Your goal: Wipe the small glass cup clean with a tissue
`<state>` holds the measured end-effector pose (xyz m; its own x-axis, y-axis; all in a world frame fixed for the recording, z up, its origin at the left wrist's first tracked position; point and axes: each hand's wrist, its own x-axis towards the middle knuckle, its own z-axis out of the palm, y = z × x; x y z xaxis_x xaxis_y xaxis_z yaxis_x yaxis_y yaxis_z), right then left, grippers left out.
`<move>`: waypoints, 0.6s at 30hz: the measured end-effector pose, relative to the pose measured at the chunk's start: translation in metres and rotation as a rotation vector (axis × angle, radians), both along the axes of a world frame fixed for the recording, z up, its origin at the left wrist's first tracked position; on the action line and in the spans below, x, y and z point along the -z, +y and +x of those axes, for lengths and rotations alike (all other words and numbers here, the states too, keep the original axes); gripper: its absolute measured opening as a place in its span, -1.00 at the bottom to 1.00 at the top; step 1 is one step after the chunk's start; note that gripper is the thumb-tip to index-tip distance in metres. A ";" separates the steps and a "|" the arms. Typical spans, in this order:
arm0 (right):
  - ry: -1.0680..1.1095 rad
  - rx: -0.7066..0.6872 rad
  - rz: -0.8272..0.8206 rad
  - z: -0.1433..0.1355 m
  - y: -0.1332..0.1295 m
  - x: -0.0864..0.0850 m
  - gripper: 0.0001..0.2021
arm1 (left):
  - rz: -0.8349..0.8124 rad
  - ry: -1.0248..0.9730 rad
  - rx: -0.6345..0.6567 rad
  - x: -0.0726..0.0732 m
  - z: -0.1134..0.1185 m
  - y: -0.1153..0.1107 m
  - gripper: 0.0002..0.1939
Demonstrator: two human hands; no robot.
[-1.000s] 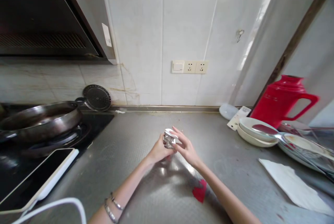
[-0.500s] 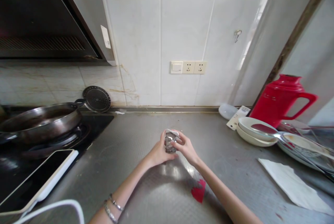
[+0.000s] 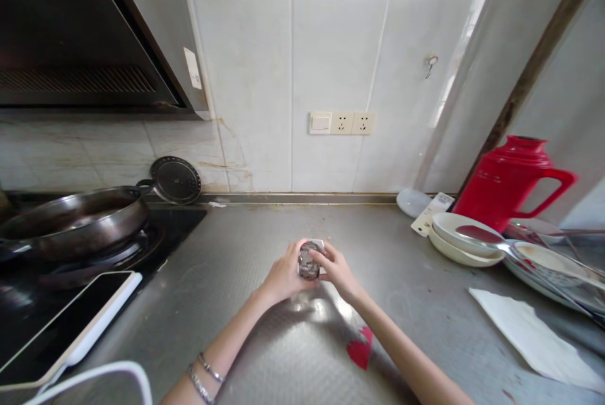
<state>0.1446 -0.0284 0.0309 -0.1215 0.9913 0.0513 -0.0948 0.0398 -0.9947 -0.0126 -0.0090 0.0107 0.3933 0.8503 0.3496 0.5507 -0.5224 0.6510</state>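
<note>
Over the middle of the steel counter, both hands hold one small shiny grey object (image 3: 309, 261) with a dark, mottled, rounded face. A white edge (image 3: 321, 245) shows behind its top; I cannot tell its kind. My left hand (image 3: 286, 274) is closed around its left side and underneath. My right hand (image 3: 338, 269) grips it from the right, with a finger laid across its front. Below the hands, a red torn scrap (image 3: 360, 348) lies on the counter, beside my right forearm.
On the left, a pan (image 3: 89, 222) sits on the black stove, with a phone (image 3: 70, 323) and white cable (image 3: 104, 367) nearer me. To the right are a red thermos (image 3: 508, 181), stacked white bowls (image 3: 466, 254), a small dish (image 3: 413, 202) and a white paper sheet (image 3: 529, 332).
The grey object has tilted in my hands, so a rounder, darker face now points at me. Both hands have shifted only slightly, staying closed on it.
</note>
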 end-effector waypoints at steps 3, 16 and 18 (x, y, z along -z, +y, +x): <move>0.057 0.043 -0.031 -0.001 0.003 0.004 -0.57 | 0.041 -0.054 0.016 -0.002 0.000 0.000 -0.11; -0.499 0.227 0.847 0.012 0.000 0.013 -0.67 | -0.135 -0.403 0.116 -0.002 0.005 0.003 -0.19; -0.570 0.174 1.002 0.013 -0.003 0.014 -0.64 | -0.129 -0.424 0.159 0.000 0.006 0.003 -0.22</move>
